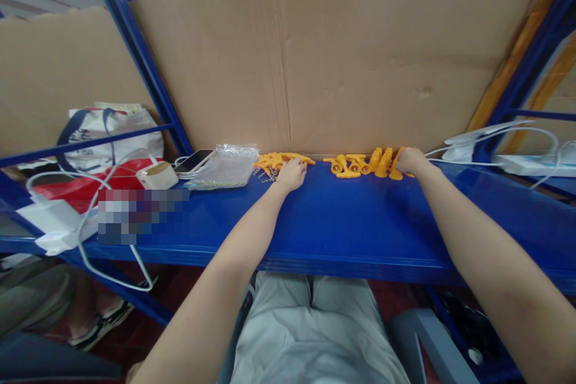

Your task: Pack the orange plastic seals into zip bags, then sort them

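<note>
My left hand (291, 174) rests at the right side of a pile of orange plastic pieces (273, 161), its fingers stretched over them. Small shiny metal parts, perhaps springs or screws, lie by its wrist side (265, 175). Farther right, my right hand (410, 161) is closed at the end of a row of upright orange cone-shaped pieces (383, 163). It grips an orange plastic piece, mostly hidden by the hand. Between the hands, several hollow orange pieces with handle-like bars (348, 167) lie against the cardboard.
A blue metal shelf (342, 222) forms the worktop, with a cardboard wall (360, 54) behind. Left are clear plastic bags (225, 168), a phone (198, 160), a white charger (157, 175), cables and a cloth bag (117, 132). Another person's leg (40, 294) shows lower left.
</note>
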Available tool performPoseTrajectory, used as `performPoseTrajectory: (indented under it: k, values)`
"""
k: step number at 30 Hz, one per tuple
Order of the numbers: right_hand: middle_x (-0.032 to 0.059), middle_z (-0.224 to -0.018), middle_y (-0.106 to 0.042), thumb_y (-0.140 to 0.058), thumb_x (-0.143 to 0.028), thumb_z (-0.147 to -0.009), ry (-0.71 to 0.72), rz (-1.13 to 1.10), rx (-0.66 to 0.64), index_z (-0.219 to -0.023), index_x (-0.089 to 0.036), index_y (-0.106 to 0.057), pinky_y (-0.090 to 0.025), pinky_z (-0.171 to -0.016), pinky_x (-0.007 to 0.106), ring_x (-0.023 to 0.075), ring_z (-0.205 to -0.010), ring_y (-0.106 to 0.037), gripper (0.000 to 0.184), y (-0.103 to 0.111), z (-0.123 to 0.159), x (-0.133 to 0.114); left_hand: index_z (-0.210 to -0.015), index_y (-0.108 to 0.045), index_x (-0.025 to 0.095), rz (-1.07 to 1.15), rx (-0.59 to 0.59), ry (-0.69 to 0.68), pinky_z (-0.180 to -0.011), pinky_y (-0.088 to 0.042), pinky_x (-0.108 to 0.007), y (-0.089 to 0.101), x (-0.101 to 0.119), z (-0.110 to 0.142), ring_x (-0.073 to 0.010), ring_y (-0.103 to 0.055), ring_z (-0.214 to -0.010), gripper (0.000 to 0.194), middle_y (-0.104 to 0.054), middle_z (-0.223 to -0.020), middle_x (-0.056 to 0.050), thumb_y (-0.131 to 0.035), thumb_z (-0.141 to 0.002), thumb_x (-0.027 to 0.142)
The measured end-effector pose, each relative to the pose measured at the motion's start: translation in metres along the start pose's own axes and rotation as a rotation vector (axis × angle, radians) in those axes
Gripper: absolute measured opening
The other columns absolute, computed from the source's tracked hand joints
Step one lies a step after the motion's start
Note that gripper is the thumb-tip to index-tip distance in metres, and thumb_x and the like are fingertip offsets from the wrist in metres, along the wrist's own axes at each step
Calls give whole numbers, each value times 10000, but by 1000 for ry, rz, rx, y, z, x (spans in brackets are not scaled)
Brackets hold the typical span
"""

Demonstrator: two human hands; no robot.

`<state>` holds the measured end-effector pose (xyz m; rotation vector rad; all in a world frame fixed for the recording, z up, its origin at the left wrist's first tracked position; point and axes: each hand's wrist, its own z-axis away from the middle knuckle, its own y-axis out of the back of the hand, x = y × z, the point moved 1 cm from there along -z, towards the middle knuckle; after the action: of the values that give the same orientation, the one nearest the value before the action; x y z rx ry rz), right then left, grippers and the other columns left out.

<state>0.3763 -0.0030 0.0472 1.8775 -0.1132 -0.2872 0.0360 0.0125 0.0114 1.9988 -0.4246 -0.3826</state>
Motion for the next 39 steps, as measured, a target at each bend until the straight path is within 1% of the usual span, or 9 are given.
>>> performPoseTrajectory:
  k: [3, 8, 13, 17, 20, 27, 30, 34, 39]
  values:
    - [249, -1042, -719, -595, -69, -770, -67, 99, -106, -1078, -57, -732, -494, -820, 349, 313, -1048, -689, 337, 12, 15, -11, -1014, -738, 163, -5, -8, 6, -1004, -480, -411, -1, 1, 0, -270, -617, -1108, 316, -656, -1154, -140, -429, -961, 202]
    - [280, -1187, -667, -510, -148, -877, -86, 130, 5, -1230, -62, -672, -477, -891, 446, 348, -1128, -646, 398, 28, 36, -33, -1092, -726, 166, -36, -48, 21, -1007, -484, -422, 0, 3, 1, -276, -598, -1180, 322, -653, -1219, -138, -440, -969, 247]
    - [224, -1217, -661, -446, -235, -942, 318, 104, 211, -1193, -126, -686, -448, -932, 492, 342, -1155, -610, 364, 14, 49, -68, -1220, -665, 174, -32, -91, 46, -1063, -441, -458, -2, 5, 2, -288, -557, -1271, 352, -609, -1354, -144, -427, -988, 289]
    - [194, -1284, -650, -416, -295, -978, 609, 91, 133, -1288, -167, -641, -426, -964, 512, 330, -1210, -578, 404, -17, 60, -94, -1378, -557, 207, -31, -128, 63, -1151, -351, -486, -7, 3, 1, -283, -474, -1386, 425, -522, -1501, -130, -411, -1002, 341]
    - [183, -1428, -577, -411, -332, -988, 731, 66, 105, -1416, -203, -559, -357, -1062, 578, 330, -1327, -505, 471, -37, 64, -104, -1464, -477, 212, -2, -144, 66, -1192, -290, -523, -11, 1, 0, -296, -405, -1450, 491, -463, -1559, -141, -411, -999, 356]
    - [161, -1596, -393, -338, -405, -1007, 640, 10, -4, -1542, -222, -400, -306, -1130, 622, 328, -1456, -378, 569, -51, 58, -107, -1445, -509, 207, 11, -149, 86, -1194, -283, -553, -10, 2, 0, -321, -406, -1449, 480, -465, -1556, -145, -398, -1004, 361]
    - [175, -1560, -436, -343, -397, -1009, 627, 24, -24, -1437, -200, -510, -312, -1117, 612, 336, -1397, -446, 500, -48, 59, -109, -1407, -550, 200, -2, -159, 83, -1199, -281, -540, -9, 3, 1, -311, -410, -1447, 458, -458, -1562, -141, -397, -1007, 360]
    - [217, -1358, -585, -405, -371, -990, 648, 51, 75, -1283, -132, -572, -311, -1083, 552, 336, -1251, -541, 414, -42, 65, -112, -1371, -587, 221, -6, -144, 65, -1196, -287, -549, -10, 2, 1, -303, -406, -1448, 431, -461, -1563, -124, -406, -1003, 352]
    - [222, -1340, -591, -448, -329, -982, 630, 80, 130, -1364, -111, -509, -336, -1016, 468, 334, -1211, -563, 444, -34, 74, -119, -1333, -618, 223, -5, -145, 53, -1194, -285, -557, -10, 2, 1, -304, -402, -1448, 407, -459, -1565, -119, -422, -999, 349]
